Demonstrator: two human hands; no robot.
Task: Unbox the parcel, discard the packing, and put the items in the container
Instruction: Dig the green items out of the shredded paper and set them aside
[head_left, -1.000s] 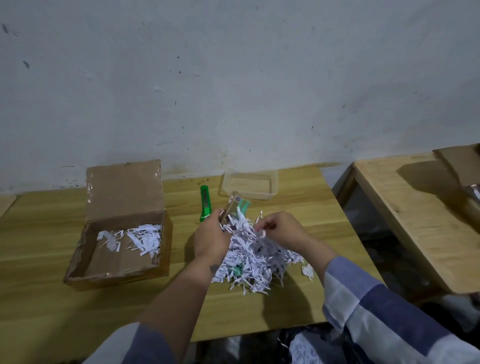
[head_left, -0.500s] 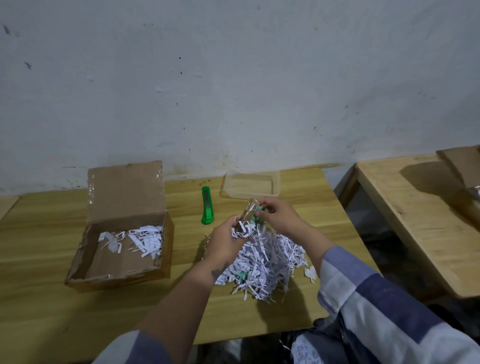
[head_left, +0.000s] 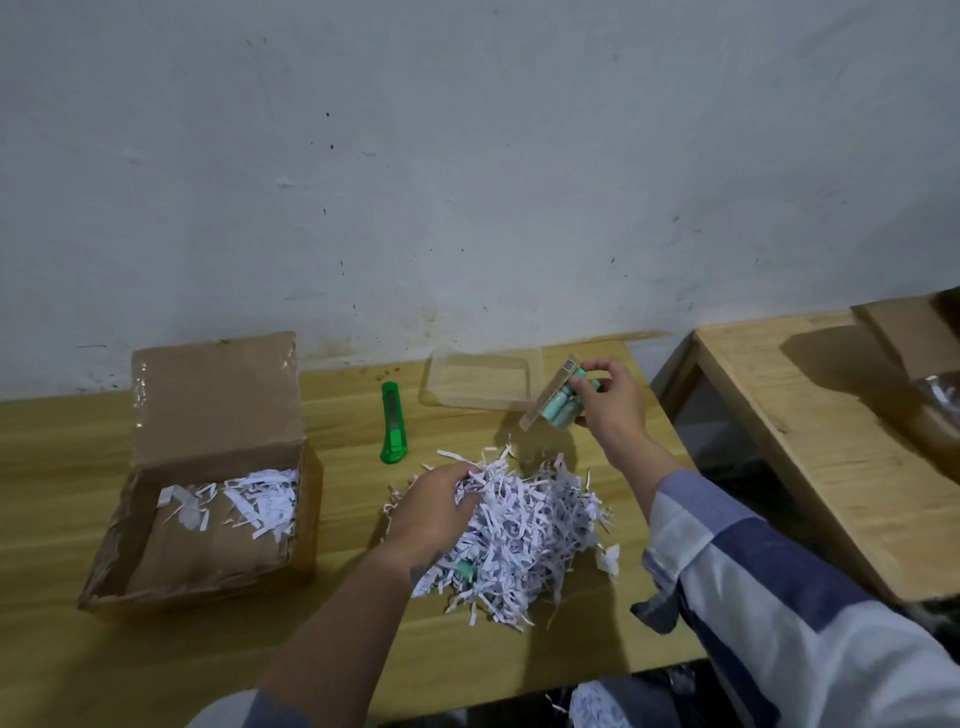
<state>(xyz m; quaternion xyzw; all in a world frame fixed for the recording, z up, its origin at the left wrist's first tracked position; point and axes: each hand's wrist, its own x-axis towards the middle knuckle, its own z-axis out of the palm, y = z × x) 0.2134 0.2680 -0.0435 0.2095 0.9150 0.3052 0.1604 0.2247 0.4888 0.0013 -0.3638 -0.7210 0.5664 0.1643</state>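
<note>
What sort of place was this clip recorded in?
Probably a plain workroom or makeshift packing spot, not a shop floor: a scuffed, stained white wall, a bare wooden table pushed against it, and a second wooden table alongside holding another cardboard box.

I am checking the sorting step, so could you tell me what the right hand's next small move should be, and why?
Probably move the small pack of teal items left over the clear container and let go. The right hand grips it just beside the container's right edge, which looks empty, while the left hand rests in the shredded paper.
</note>
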